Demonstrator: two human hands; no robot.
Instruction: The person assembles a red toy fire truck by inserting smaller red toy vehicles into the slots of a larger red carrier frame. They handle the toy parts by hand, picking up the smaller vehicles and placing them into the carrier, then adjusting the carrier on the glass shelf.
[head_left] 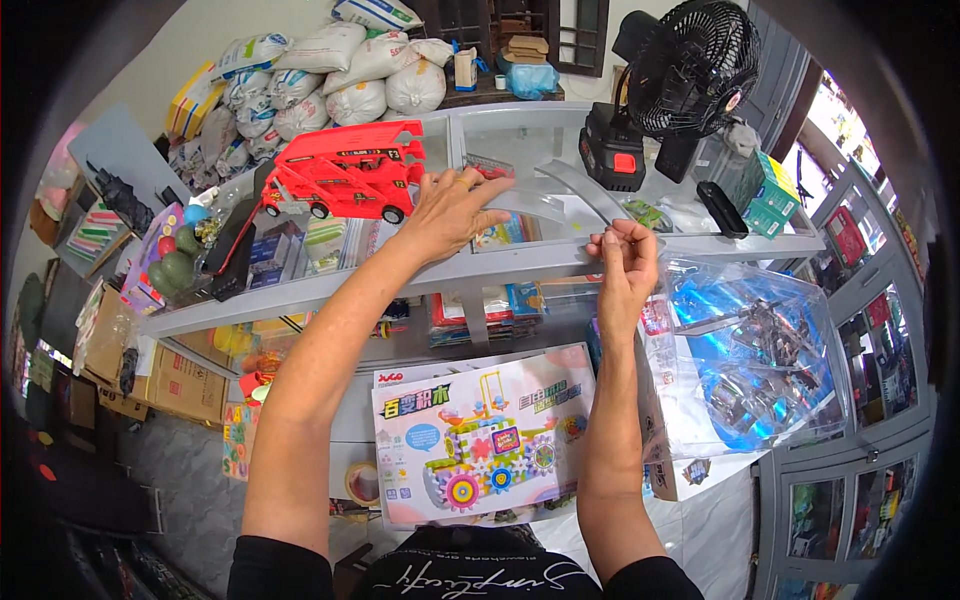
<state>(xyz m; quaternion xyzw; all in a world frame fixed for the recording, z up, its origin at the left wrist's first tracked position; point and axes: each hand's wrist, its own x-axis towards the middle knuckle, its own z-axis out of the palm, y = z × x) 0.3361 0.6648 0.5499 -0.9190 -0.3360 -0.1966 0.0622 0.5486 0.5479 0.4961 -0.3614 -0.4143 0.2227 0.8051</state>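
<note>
My right hand (pixel 625 262) pinches the lower end of a thin, curved grey strip (pixel 578 188) over the front edge of the glass display counter (pixel 530 257). To its left, my left hand (pixel 452 212) reaches over the glass with its fingers apart, near a clear, bent plastic piece (pixel 535 203). Whether its fingertips touch that piece I cannot tell. Just left of this hand stands a red toy carrier truck (pixel 340 172) on the countertop. In front of me lies a toy building-block box (pixel 485 435) with a picture of a colourful geared vehicle.
An open blue box with toy parts under clear plastic (pixel 755 350) lies at the right. A black fan (pixel 690 75), a battery pack (pixel 612 150) and a green box (pixel 772 195) stand on the counter. Sacks (pixel 355 65) are piled behind. A tape roll (pixel 362 483) lies at lower left.
</note>
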